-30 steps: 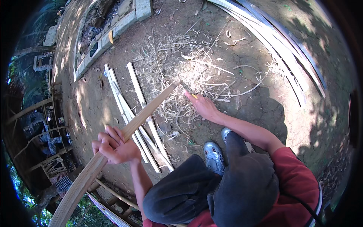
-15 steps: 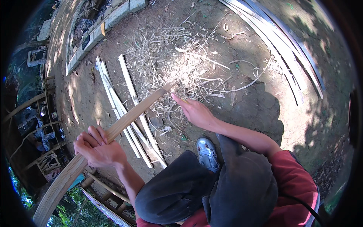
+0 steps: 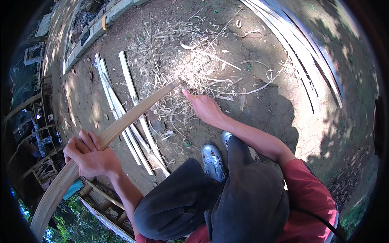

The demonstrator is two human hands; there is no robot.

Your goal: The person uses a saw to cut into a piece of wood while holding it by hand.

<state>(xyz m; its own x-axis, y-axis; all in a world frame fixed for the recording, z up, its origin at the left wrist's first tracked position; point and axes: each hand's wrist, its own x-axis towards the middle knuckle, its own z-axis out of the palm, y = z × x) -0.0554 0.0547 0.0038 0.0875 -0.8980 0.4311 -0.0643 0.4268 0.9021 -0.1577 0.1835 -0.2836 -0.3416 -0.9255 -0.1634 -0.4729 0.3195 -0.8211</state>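
Observation:
A long, pale wooden strip (image 3: 135, 113) runs aslant from the lower left up to the shavings. My left hand (image 3: 94, 157) is closed round its lower part, with the fingers wrapped over the edge. At the strip's far tip is my right hand (image 3: 206, 108), its fingers curled and the thumb or forefinger pointing toward the wood. A sliver of yellow shows at those fingers, but the rest of what they grip is hidden and too small to name. Beyond and below the tip lies a heap of curled wood shavings (image 3: 190, 60) on the dirt.
Several pale strips (image 3: 131, 83) lie on the ground left of the shavings. A bundle of long slats (image 3: 300, 52) stretches along the far right. A low block border (image 3: 87, 46) stands at the far left. My shoes (image 3: 213, 162) rest on the soil below my right hand.
The whole view has shifted slightly, so both hands and the wooden strip appear a little further left. More of my second shoe shows. Both grips look the same.

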